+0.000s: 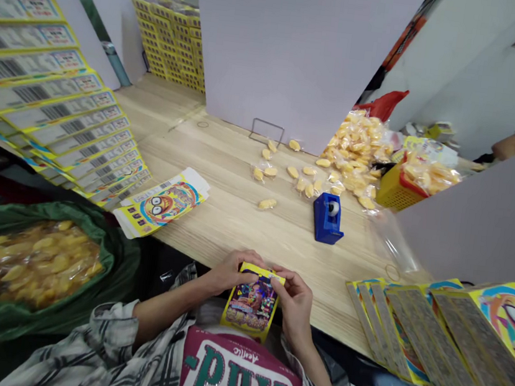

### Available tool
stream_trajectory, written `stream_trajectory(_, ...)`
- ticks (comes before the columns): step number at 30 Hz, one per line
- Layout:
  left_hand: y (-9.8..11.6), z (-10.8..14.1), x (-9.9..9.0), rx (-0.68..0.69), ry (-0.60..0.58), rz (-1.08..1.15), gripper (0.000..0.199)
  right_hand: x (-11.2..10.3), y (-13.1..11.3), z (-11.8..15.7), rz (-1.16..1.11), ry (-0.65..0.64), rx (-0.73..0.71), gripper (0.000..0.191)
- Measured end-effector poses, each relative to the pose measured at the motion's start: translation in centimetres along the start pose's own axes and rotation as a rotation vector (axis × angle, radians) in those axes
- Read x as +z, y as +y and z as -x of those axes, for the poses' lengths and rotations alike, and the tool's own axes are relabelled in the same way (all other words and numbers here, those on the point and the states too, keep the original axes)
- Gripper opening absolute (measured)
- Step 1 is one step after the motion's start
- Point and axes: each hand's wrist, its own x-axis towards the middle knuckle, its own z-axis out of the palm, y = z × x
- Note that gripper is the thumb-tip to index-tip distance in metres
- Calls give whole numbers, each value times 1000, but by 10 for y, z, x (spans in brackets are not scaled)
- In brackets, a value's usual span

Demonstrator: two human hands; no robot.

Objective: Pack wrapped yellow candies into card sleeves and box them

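Observation:
Close to my body, at the table's front edge, a small yellow printed box (250, 305) is held between my two hands. My left hand (233, 271) grips its upper left side, thumb across the printed front. On the upper right corner, my right hand (294, 294) has its thumb and fingers closed. The box's back and the far fingers are partly hidden. Beyond my hands, one wrapped yellow piece (267, 203) lies on the table. To the left, a flattened yellow carton (162, 203) with a cartoon face rests at the table edge.
A blue tape dispenser (328, 219) stands right of centre. Wrapped pieces (357, 149) are heaped behind it, beside a yellow basket (396, 188). Box stacks rise at left (63, 94) and right (446, 341). A green sack (112, 263) sits lower left. Another person's hand (507, 148) shows far right.

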Motion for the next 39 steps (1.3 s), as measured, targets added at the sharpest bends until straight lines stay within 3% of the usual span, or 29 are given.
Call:
stream_trajectory(5,-3,7,9,-154,43,207,49,-1,0,2,-21,14,-22,19)
stream_trajectory(10,-1,10,8,-153,107,95,39,-5,-2,-12,63,-91,-120,23)
stream_trajectory(12,2,4,3,-181,149,98,40,-18,-11,-35,180,-3,-234,35)
stream_trajectory(15,13,-7,-6,-222,183,109,45,-52,-34,-82,331,368,-427,37)
stream_trajectory(17,21,-13,-12,-217,178,87,46,-74,-48,-114,356,534,-433,34)
stream_trajectory(19,27,-16,-18,-207,136,48,45,-89,-56,-140,357,541,-365,33)
stream_trajectory(22,30,-18,-25,-188,61,-24,41,-95,-57,-162,352,442,-294,29)
stream_trajectory(24,29,-18,-30,-171,39,-46,39,-92,-54,-168,341,434,-285,28)
stream_trajectory(31,20,-15,-36,-182,61,-30,40,-80,-40,-169,247,602,-354,20)
stream_trajectory(39,30,-22,-31,-284,26,53,45,-89,-30,-155,67,513,-258,30)
